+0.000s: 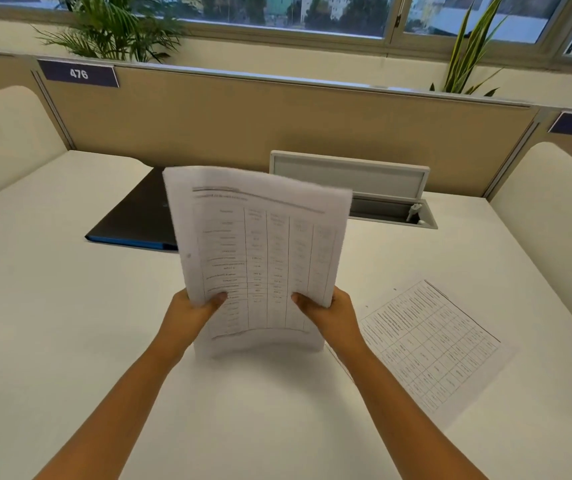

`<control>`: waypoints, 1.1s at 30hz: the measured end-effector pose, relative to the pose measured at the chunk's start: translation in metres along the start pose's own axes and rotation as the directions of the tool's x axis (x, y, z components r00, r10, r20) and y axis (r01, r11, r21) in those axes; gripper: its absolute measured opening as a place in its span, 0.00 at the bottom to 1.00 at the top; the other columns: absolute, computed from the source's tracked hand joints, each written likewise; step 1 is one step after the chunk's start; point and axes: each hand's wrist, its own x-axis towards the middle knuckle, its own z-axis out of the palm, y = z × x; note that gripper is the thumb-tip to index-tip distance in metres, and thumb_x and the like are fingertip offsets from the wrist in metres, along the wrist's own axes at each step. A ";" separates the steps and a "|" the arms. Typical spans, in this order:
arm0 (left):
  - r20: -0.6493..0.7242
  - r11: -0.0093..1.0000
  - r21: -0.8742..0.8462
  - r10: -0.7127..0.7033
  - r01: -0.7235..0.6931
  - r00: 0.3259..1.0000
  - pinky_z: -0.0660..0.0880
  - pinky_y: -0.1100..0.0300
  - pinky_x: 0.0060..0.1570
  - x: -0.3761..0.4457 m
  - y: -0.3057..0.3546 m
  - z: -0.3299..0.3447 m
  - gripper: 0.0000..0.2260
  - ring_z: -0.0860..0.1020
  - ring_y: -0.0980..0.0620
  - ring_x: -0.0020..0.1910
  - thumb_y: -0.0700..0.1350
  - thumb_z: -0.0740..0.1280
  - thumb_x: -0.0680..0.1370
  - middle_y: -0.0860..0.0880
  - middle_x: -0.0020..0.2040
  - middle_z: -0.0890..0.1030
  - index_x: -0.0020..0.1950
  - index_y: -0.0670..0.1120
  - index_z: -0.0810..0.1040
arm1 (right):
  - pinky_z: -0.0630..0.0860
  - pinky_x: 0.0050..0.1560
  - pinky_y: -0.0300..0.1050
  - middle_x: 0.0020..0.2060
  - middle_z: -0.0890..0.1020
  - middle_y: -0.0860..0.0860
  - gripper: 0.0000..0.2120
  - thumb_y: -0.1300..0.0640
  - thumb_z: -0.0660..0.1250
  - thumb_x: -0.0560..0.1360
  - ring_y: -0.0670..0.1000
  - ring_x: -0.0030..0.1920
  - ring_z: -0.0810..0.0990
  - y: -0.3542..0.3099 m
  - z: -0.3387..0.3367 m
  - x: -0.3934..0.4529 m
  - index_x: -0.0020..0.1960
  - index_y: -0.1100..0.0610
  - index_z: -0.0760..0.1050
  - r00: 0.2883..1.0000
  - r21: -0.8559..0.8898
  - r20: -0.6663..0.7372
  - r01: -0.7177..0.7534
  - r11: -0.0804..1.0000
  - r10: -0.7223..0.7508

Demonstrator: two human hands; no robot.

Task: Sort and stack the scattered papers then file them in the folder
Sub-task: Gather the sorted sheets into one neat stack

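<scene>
Two bare hands hold a stack of white printed sheets bearing ruled tables (260,258) upright above the white desk surface (69,306). The left hand (191,311) grips the stack's lower left edge, thumb across the front and fingers curled behind; the right hand (329,313) pinches the lower right edge in the same way. The bottom edge of the stack stands at or just above the desk, a posture that suggests squaring the sheets, though motion blur leaves contact uncertain and the number of sheets cannot be read.

Gathering appears largely done but not complete: a single loose white sheet with a printed grid (430,348) lies flat and skewed on the desk to the right, near the right forearm and apart from the stack. The dark closed folder with a blue spine edge (132,216) lies flat behind the stack at left, partly hidden by it; nothing is filed in it as far as can be seen. A grey cable hatch with raised lid (350,174) sits at the rear of the desk.

Remaining, by this judgement: add the loose sheet, align the stack, open the folder, insert the papers.
</scene>
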 end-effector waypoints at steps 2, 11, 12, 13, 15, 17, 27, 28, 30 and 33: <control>0.016 1.000 0.028 -0.008 0.007 1.000 0.77 0.62 0.40 0.003 -0.002 0.000 0.11 0.79 0.54 0.47 0.46 0.69 0.72 0.57 0.47 0.80 0.52 0.57 0.74 | 0.77 0.38 0.30 0.44 0.81 0.38 0.12 0.56 0.72 0.70 0.37 0.43 0.81 0.001 -0.003 0.001 0.53 0.48 0.76 0.999 0.005 -0.001 -0.039 0.999 0.039; -0.020 0.967 0.147 -0.205 0.206 0.979 0.76 0.50 0.52 0.010 -0.031 0.014 0.19 0.78 0.43 0.54 0.41 0.68 0.74 0.42 0.59 0.77 0.63 0.41 0.71 | 0.75 0.50 0.40 0.62 0.75 0.49 0.24 0.47 0.65 0.74 0.47 0.56 0.75 0.026 -0.014 -0.004 0.67 0.50 0.65 0.989 -0.587 -0.129 -0.137 0.798 0.075; -0.030 0.958 0.178 -0.223 0.224 0.974 0.76 0.48 0.55 0.009 -0.038 0.015 0.19 0.78 0.42 0.55 0.41 0.68 0.74 0.41 0.60 0.77 0.64 0.40 0.70 | 0.73 0.57 0.46 0.65 0.72 0.49 0.27 0.45 0.63 0.74 0.50 0.62 0.72 0.030 -0.018 -0.007 0.70 0.50 0.61 0.990 -0.723 -0.139 -0.126 0.680 0.034; -0.037 0.953 0.196 -0.230 0.233 0.972 0.75 0.47 0.56 0.007 -0.042 0.015 0.20 0.78 0.41 0.54 0.42 0.68 0.74 0.40 0.60 0.78 0.64 0.40 0.70 | 0.68 0.64 0.49 0.69 0.69 0.50 0.30 0.43 0.61 0.75 0.51 0.67 0.67 0.033 -0.022 -0.011 0.72 0.51 0.57 0.988 -0.809 -0.157 -0.129 0.573 0.001; -0.038 0.952 0.208 -0.222 0.225 0.974 0.75 0.45 0.57 0.006 -0.047 0.013 0.20 0.78 0.41 0.54 0.43 0.68 0.74 0.40 0.59 0.78 0.64 0.40 0.71 | 0.56 0.72 0.52 0.74 0.60 0.52 0.33 0.39 0.55 0.76 0.53 0.73 0.57 0.040 -0.032 -0.020 0.74 0.52 0.49 0.983 -0.880 -0.184 -0.166 0.446 0.003; -0.028 0.950 0.232 -0.209 0.210 0.977 0.75 0.44 0.57 0.006 -0.047 0.011 0.20 0.78 0.42 0.54 0.43 0.68 0.74 0.41 0.60 0.78 0.64 0.41 0.71 | 0.45 0.74 0.55 0.76 0.50 0.52 0.35 0.36 0.49 0.76 0.54 0.76 0.46 0.049 -0.041 -0.031 0.75 0.52 0.42 0.978 -0.905 -0.186 -0.206 0.373 0.091; -0.049 0.956 0.235 -0.168 0.175 0.985 0.77 0.47 0.55 0.005 -0.048 0.011 0.23 0.78 0.43 0.55 0.45 0.68 0.74 0.42 0.61 0.78 0.67 0.45 0.68 | 0.34 0.73 0.54 0.75 0.38 0.50 0.37 0.34 0.46 0.75 0.49 0.74 0.34 0.074 -0.066 -0.063 0.74 0.52 0.35 0.964 -0.935 -0.127 -0.194 0.298 0.232; -0.055 0.959 0.226 -0.161 0.170 0.985 0.77 0.48 0.54 0.005 -0.048 0.011 0.23 0.79 0.43 0.54 0.46 0.67 0.75 0.43 0.61 0.78 0.68 0.46 0.67 | 0.34 0.72 0.53 0.75 0.39 0.50 0.37 0.34 0.46 0.75 0.49 0.74 0.35 0.074 -0.066 -0.063 0.74 0.52 0.35 0.965 -0.933 -0.128 -0.195 0.303 0.228; -0.054 0.965 0.217 -0.140 0.148 0.989 0.78 0.49 0.52 0.004 -0.049 0.010 0.22 0.79 0.44 0.53 0.46 0.66 0.75 0.44 0.62 0.78 0.69 0.47 0.67 | 0.33 0.72 0.52 0.75 0.39 0.50 0.37 0.34 0.47 0.75 0.49 0.74 0.35 0.074 -0.065 -0.062 0.74 0.52 0.36 0.966 -0.929 -0.132 -0.200 0.313 0.224; -0.056 0.969 0.207 -0.125 0.134 0.991 0.77 0.51 0.53 0.003 -0.053 0.010 0.21 0.78 0.46 0.55 0.46 0.65 0.76 0.44 0.62 0.77 0.69 0.48 0.68 | 0.34 0.72 0.51 0.76 0.41 0.49 0.35 0.36 0.47 0.76 0.48 0.74 0.36 0.075 -0.065 -0.062 0.74 0.52 0.37 0.967 -0.926 -0.138 -0.204 0.318 0.216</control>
